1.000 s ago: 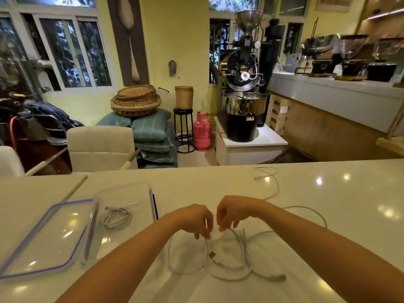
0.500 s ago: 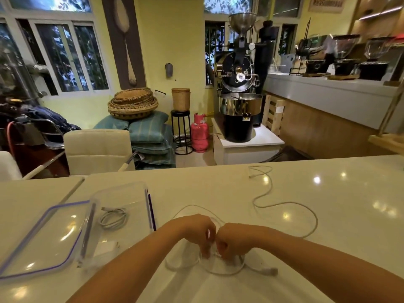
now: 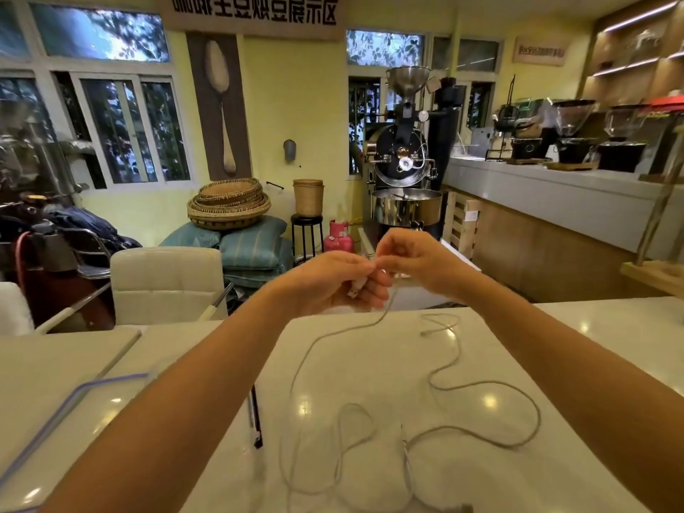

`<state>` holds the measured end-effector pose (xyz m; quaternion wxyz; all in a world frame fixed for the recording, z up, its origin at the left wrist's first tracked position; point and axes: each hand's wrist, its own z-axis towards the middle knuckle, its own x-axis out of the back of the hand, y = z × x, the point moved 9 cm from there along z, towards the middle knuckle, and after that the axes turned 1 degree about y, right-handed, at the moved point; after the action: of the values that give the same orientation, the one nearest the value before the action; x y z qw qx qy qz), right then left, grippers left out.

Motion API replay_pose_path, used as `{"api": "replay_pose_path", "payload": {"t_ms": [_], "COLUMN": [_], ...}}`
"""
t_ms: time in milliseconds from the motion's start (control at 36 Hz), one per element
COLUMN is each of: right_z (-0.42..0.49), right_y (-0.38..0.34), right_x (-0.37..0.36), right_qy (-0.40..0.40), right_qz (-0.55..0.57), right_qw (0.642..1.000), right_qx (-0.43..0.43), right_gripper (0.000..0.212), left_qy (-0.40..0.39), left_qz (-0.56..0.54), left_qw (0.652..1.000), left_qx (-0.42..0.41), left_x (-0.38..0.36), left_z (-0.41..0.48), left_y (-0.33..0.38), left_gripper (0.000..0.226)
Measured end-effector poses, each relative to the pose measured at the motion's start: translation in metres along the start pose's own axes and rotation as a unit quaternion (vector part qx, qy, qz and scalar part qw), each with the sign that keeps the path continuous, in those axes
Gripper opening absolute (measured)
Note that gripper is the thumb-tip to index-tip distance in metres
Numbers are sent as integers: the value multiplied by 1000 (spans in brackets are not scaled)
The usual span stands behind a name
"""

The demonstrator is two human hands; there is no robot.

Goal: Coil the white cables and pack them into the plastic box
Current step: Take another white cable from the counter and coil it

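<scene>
Both hands raised above the white table (image 3: 555, 364), close together, fingertips almost meeting. Left hand (image 3: 333, 281) clenched around the plug end of a white cable (image 3: 314, 349), the small connector poking out below the curled fingers. Right hand (image 3: 414, 261) just beside it, thumb and forefinger pinched on the same cable right next to the left hand's fingertips.

From under the left hand, cable hanging down in a loose curve to the tabletop, then ending in slack loops well below both hands, between the two forearms. Second white cable (image 3: 481, 386) lying flat on the table beneath the right forearm, winding from a small plug below the right hand out into a wide bend, touched by neither hand.

Lid with blue rim (image 3: 74, 398) lying flat well below and to the left of the left hand, partly behind the left forearm. Plastic box mostly hidden by that forearm; only a dark edge (image 3: 255, 420) showing beside it, contents not visible.
</scene>
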<state>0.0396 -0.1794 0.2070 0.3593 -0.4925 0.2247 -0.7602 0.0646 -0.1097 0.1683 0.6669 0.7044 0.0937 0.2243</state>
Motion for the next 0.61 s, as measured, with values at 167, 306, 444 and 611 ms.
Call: {"api": "replay_pose_path", "payload": {"t_ms": [167,306,444,611], "right_z": [18,27,23,8], "right_y": [-6,7,25,29], "right_x": [22,-1,-36,-73], "right_qy": [76,106,96,60], "right_qz": [361,470,489,567], "right_qw": [930,875,859,801], "right_qx": [-2,-46,-118,-185], "right_gripper": [7,27,26,25], "left_qy": [13,31,61,125], "left_qz": [-159,-245,-223,-177], "left_qw": [981,956,960,964], "left_qx": [-109,-159,-156,-156], "left_x": [4,3,8,24], "left_z": [2,3,5,11], "left_y": [54,72,70,62], "left_gripper": [23,31,20,26]}}
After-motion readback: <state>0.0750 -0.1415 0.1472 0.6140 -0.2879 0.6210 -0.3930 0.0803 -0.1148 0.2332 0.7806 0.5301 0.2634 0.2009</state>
